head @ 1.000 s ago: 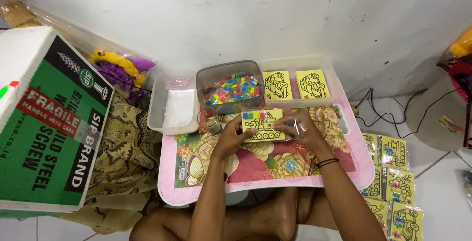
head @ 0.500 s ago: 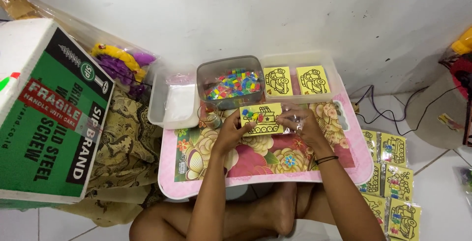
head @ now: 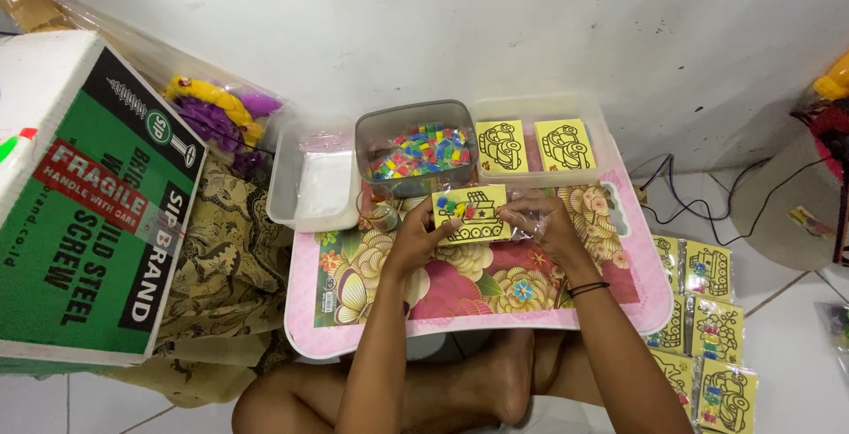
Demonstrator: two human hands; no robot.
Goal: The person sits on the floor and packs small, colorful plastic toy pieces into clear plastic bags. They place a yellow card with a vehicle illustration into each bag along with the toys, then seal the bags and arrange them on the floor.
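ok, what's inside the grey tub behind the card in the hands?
The grey tub holds a heap of small multicoloured packets. What lies beneath the heap, and the tub's bottom, is covered. The yellow card stands just in front of it.

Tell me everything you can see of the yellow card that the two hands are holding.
The yellow card is a small rectangle, apparently thin cardboard, printed with a black line drawing of a vehicle. Small coloured pieces lie along its upper left. It is held landscape and roughly flat, just above the floral tray table, in front of the grey tub of coloured pieces. The left hand grips its left edge; the right hand holds its right edge, where a clear plastic sleeve seems to meet it.
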